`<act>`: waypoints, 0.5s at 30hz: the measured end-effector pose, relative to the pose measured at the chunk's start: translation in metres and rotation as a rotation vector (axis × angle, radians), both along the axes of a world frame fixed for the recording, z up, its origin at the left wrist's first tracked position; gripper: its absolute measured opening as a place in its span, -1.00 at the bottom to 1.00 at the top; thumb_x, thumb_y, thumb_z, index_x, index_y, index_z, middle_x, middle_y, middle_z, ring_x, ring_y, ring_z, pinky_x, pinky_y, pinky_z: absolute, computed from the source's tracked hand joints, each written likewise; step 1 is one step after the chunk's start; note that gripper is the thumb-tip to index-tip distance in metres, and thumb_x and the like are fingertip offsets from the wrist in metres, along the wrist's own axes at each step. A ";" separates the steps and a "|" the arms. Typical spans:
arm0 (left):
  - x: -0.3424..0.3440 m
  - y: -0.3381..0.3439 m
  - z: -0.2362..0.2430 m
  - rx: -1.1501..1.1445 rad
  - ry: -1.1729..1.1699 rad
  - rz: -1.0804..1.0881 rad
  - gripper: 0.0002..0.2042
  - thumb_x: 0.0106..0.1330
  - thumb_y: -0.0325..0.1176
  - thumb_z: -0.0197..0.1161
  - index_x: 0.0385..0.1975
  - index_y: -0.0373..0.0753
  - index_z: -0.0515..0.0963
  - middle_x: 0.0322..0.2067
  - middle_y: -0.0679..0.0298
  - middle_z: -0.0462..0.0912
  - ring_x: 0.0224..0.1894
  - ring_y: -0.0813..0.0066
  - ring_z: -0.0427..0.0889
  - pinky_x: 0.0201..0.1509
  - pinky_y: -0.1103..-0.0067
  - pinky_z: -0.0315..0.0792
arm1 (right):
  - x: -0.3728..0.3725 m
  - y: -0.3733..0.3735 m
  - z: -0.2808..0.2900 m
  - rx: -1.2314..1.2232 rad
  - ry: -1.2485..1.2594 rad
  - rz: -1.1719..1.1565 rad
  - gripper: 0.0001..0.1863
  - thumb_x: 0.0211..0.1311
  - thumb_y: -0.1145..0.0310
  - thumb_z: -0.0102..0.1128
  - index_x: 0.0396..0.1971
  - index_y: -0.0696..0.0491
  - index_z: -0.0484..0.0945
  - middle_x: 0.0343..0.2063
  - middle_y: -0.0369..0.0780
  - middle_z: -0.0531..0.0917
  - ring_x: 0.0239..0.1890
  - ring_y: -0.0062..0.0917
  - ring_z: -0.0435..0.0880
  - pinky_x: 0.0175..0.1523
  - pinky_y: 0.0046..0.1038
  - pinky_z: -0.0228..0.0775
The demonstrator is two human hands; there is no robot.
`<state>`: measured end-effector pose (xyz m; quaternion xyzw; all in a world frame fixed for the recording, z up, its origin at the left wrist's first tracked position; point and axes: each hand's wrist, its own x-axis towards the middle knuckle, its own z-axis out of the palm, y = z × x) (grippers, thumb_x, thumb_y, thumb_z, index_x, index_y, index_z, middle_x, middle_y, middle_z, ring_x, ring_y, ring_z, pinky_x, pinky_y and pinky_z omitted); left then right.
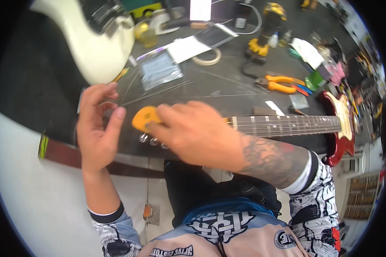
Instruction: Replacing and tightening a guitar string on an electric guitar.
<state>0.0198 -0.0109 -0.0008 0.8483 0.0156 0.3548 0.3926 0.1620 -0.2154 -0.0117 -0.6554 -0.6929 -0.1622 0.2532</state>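
Observation:
An electric guitar lies across the table edge, its dark red body (342, 147) at the right and its fretted neck (283, 125) running left. Over its yellow-orange headstock (143, 116) is my right hand (193, 128), fingers curled and pressed together. What they pinch, if anything, is hidden beneath them. Metal tuning pegs (153, 141) stick out along the headstock's near side. To the left of the headstock, apart from it, my left hand (99, 124) is raised with its fingers bent and spread, and no held thing shows in it.
A cream guitar body (98, 47) lies at the far left. Beyond the neck are a plastic packet (161, 70), a tape roll (207, 57), orange-handled pliers (283, 84) and a yellow-black power tool (258, 48). Loose thin strings (158, 91) cross the dark tabletop.

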 end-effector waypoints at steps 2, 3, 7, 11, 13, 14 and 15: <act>0.030 -0.006 0.020 -0.093 0.016 -0.060 -0.59 0.40 -0.57 0.31 0.25 -0.28 0.54 0.10 0.26 0.53 0.14 0.47 0.52 0.15 0.53 0.46 | 0.002 -0.001 -0.006 0.058 0.004 0.008 -0.89 0.14 0.33 0.28 -0.42 0.04 0.69 -0.36 -0.26 0.57 -0.37 -0.43 0.71 -0.27 -0.35 0.51; 0.046 -0.008 0.031 -0.078 0.009 -0.076 -0.59 0.40 -0.57 0.31 0.25 -0.28 0.54 0.10 0.26 0.53 0.14 0.47 0.52 0.15 0.53 0.46 | 0.002 0.000 -0.006 0.073 -0.004 -0.007 -0.89 0.14 0.33 0.28 -0.42 0.04 0.69 -0.36 -0.26 0.57 -0.37 -0.43 0.71 -0.27 -0.35 0.51; 0.140 -0.010 0.063 -0.026 0.289 -0.253 -0.57 0.39 -0.40 0.41 0.24 -0.23 0.55 -0.01 0.29 0.56 0.09 0.49 0.55 0.14 0.52 0.48 | 0.001 -0.003 -0.007 0.043 -0.031 0.045 -0.83 0.18 0.36 0.26 -0.26 0.08 0.67 -0.29 -0.26 0.56 -0.33 -0.46 0.69 -0.26 -0.39 0.50; 0.246 -0.031 0.051 0.213 0.483 -0.301 -0.38 0.36 -0.08 0.49 0.34 -0.23 0.48 0.04 0.16 0.61 0.11 0.31 0.62 0.18 0.40 0.52 | 0.006 -0.001 -0.019 0.079 -0.021 0.024 -0.85 0.15 0.34 0.25 -0.33 0.07 0.68 -0.36 -0.24 0.57 -0.36 -0.45 0.68 -0.28 -0.39 0.49; 0.292 -0.045 0.039 0.276 0.615 -0.313 -0.30 0.36 -0.09 0.50 0.43 -0.22 0.39 0.17 0.10 0.54 0.23 0.28 0.54 0.30 0.36 0.51 | 0.003 0.002 -0.022 0.040 -0.025 0.042 -0.84 0.15 0.33 0.24 -0.35 0.07 0.68 -0.36 -0.24 0.57 -0.38 -0.44 0.67 -0.29 -0.39 0.48; 0.309 -0.051 0.035 0.246 0.725 -0.316 -0.13 0.31 0.02 0.54 0.52 -0.22 0.25 0.31 -0.07 0.47 0.38 0.11 0.47 0.37 0.32 0.49 | 0.001 0.005 -0.024 0.063 0.014 0.049 -0.85 0.16 0.32 0.23 -0.36 0.06 0.68 -0.37 -0.25 0.57 -0.38 -0.45 0.65 -0.29 -0.39 0.46; 0.331 -0.061 0.029 0.251 0.792 -0.294 -0.01 0.28 0.07 0.55 0.56 -0.25 0.14 0.39 -0.13 0.40 0.46 0.04 0.40 0.39 0.28 0.47 | 0.001 0.004 -0.024 0.068 0.010 0.028 -0.85 0.16 0.32 0.23 -0.36 0.06 0.68 -0.37 -0.25 0.57 -0.38 -0.45 0.65 -0.29 -0.39 0.46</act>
